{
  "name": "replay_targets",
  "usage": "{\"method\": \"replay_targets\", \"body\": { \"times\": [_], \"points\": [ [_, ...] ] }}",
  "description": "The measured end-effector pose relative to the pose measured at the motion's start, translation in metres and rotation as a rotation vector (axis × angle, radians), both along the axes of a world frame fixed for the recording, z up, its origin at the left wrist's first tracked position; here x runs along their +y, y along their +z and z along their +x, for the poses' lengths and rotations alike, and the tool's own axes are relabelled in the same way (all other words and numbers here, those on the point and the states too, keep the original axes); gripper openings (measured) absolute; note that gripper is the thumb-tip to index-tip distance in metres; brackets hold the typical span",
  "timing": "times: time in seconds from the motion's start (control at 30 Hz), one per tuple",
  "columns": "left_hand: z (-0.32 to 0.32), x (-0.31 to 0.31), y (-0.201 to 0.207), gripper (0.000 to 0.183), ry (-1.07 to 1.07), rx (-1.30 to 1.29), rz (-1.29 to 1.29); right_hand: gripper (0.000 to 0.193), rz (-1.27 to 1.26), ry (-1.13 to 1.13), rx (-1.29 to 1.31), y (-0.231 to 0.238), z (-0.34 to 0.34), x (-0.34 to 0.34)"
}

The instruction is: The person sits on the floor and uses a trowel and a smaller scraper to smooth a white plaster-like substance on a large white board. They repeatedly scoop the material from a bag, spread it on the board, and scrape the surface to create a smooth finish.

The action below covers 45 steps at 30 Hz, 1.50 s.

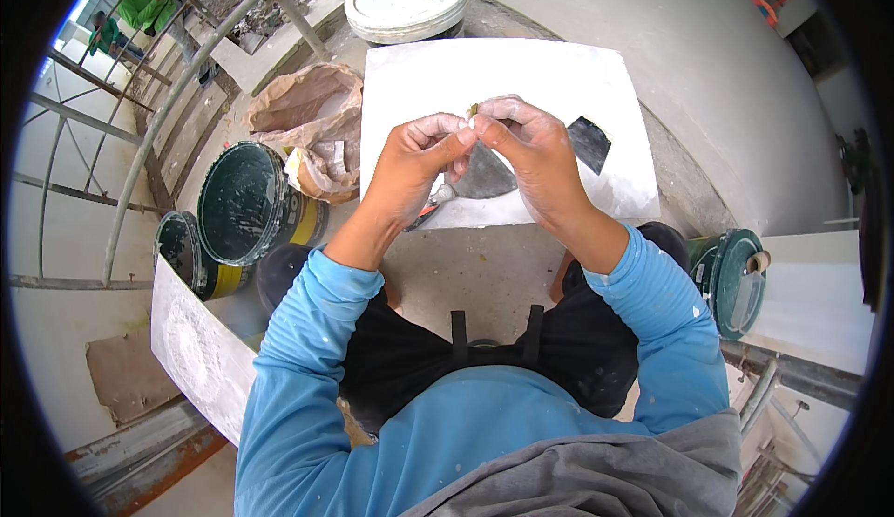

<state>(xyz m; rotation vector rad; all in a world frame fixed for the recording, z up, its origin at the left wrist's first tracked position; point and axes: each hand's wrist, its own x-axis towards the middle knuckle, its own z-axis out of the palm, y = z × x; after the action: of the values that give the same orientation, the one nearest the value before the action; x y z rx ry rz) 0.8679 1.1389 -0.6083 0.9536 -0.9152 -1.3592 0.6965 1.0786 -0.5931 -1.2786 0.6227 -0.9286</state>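
Observation:
Above the white board (503, 70), my left hand (419, 158) and my right hand (535, 149) meet at the fingertips. Both are closed in a pinch around a small greenish and white bit (473, 110), too small to name. White dust coats the fingers. Beneath the hands, a grey rounded flat piece (486, 177) lies on the board, partly covered by them. Beside my left wrist is a tool with a red and black part (428, 210), mostly hidden by the hand. A dark rectangular sheet (589, 144) rests on the board to the right of my right hand.
Dark green buckets (240, 202) and a crumpled brown paper bag (312, 102) stand at left. A white-lidded bucket (407, 3) is beyond the board. Another green bucket (731, 284) sits at right. Scaffold pipes (140, 158) rise at left; two people in green are farther off.

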Motion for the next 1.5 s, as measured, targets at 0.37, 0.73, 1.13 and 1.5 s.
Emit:
{"method": "replay_targets", "body": {
  "times": [0.37,0.73,1.13,1.5],
  "points": [
    [-0.001,0.003,0.002,0.017,0.062,-0.008,-0.024,0.03,0.05,0.028,-0.01,-0.001,0.002,0.002],
    [-0.013,0.005,-0.001,0.022,0.171,-0.142,-0.048,0.029,-0.097,-0.112,0.052,-0.009,0.007,0.009],
    [-0.009,0.005,0.008,0.021,-0.166,-0.596,0.009,0.019,-0.227,-0.325,0.168,-0.01,-0.047,-0.085],
    [0.0,-0.057,-0.026,0.021,-0.398,-0.784,0.262,0.022,0.021,-0.136,0.348,-0.061,-0.089,-0.14]
  ]
}}
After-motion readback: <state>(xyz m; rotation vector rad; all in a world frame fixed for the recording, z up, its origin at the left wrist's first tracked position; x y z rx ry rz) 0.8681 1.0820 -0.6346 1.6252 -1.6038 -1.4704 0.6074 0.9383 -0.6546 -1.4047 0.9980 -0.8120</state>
